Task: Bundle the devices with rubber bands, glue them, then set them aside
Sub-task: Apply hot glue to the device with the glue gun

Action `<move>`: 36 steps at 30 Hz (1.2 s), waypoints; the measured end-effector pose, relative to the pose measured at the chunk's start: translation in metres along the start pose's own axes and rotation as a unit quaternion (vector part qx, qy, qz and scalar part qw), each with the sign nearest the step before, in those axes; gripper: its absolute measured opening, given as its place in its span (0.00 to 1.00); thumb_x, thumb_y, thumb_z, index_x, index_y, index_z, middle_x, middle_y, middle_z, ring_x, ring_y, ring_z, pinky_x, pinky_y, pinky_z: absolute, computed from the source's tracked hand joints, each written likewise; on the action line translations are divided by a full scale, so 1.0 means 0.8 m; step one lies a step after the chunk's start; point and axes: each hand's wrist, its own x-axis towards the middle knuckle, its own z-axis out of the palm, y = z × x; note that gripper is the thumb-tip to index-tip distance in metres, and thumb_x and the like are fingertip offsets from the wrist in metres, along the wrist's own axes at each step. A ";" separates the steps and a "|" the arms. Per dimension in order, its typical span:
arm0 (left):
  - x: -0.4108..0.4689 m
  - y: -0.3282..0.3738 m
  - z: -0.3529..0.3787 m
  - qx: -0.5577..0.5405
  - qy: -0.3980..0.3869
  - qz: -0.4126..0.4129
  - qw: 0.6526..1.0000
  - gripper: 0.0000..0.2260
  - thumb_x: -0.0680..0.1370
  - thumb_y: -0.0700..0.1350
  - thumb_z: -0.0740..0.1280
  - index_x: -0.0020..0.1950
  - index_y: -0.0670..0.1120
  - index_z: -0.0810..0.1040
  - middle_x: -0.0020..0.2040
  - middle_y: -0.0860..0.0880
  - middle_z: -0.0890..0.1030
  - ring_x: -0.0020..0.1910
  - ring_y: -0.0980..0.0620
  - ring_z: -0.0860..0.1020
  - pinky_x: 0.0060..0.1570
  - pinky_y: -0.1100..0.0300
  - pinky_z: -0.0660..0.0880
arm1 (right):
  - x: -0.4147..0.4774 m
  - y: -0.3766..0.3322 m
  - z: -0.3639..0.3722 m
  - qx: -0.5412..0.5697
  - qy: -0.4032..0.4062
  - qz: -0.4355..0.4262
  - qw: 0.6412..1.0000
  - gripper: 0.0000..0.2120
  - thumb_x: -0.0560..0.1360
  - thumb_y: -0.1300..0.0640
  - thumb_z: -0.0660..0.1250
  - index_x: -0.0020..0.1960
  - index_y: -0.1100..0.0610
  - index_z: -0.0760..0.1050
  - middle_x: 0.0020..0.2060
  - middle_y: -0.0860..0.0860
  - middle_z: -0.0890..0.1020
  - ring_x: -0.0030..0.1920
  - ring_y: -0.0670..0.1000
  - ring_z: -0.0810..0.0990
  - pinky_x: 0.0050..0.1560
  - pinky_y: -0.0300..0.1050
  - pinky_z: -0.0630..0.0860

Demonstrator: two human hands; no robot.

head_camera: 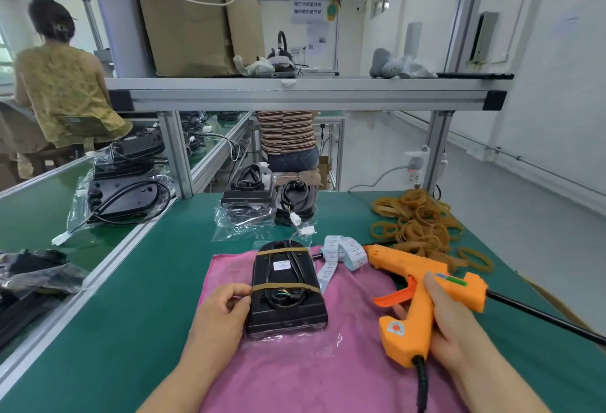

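Steadying from the left, left hand (226,307) with fingers curled, thumb and forefinger pinching the near rubber band (282,286) at the left edge of the device (287,311), flat on the pink cloth (295,376) at centre, cable tucked under that band and the far rubber band (282,251). Probably rigid plastic, moderately heavy, smooth; best gripped by the long sides, clear of cable and connector. Rightward, right hand (452,324) clamped round the handle of the glue gun (423,281), nozzle aimed toward the label roll (341,252). Farther right, loose rubber bands (423,225) heaped on the table (157,281).
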 end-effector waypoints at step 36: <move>0.046 0.050 0.010 0.057 -0.085 -0.089 0.991 0.23 0.83 0.54 0.57 0.43 0.40 0.84 0.43 0.45 0.86 0.45 0.46 0.82 0.52 0.55 0.76 | 0.000 0.070 0.154 -0.686 -0.125 -0.287 0.657 0.25 0.83 0.42 0.46 0.57 0.56 0.75 0.58 0.53 0.76 0.63 0.57 0.70 0.63 0.54 0.69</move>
